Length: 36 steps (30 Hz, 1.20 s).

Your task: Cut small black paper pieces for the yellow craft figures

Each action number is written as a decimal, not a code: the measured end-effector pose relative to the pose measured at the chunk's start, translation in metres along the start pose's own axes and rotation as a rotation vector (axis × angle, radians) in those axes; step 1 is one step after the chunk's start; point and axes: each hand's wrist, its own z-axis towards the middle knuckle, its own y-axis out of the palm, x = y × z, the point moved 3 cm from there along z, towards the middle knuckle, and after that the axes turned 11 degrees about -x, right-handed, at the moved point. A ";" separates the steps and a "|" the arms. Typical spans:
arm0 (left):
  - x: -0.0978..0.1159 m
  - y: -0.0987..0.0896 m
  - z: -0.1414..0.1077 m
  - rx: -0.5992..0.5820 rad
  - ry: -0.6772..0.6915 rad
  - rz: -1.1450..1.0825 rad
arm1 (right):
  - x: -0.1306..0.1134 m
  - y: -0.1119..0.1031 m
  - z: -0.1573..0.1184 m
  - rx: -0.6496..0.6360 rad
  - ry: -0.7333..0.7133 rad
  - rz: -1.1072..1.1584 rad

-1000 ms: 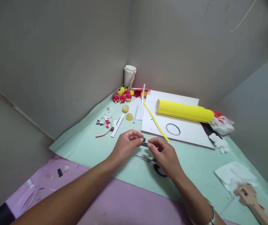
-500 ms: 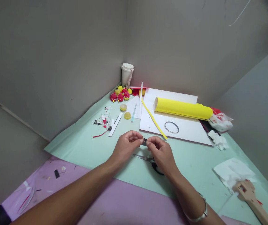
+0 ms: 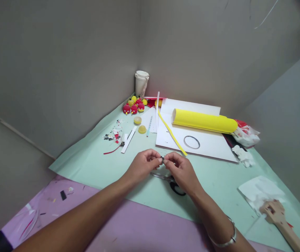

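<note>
My left hand and my right hand meet above the green table covering, fingertips almost touching. Between them they pinch a small black piece, mostly covered by the fingers; its exact shape is too small to make out. Both hands are closed, thumb against forefinger. Below the fingers lies a pair of scissors with black handles, its blades pointing left and partly hidden by my right hand.
A yellow roll, a yellow strip and a ring lie on white board. Red and yellow round figures stand by a white cup. Scraps lie left; a wooden-coloured glue gun lies right.
The fingertips of both hands have drawn closer around the black piece, and less of it shows. My left hand has dipped slightly. The things on the table stay put.
</note>
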 end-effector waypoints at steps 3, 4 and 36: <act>0.001 0.000 0.000 -0.006 0.003 0.016 | 0.001 -0.001 0.000 -0.001 0.004 -0.004; 0.001 0.000 0.000 -0.008 0.001 0.020 | 0.001 -0.001 0.000 -0.001 0.006 0.001; 0.023 -0.062 0.026 0.195 0.067 0.279 | 0.018 -0.025 0.010 0.163 -0.019 -0.108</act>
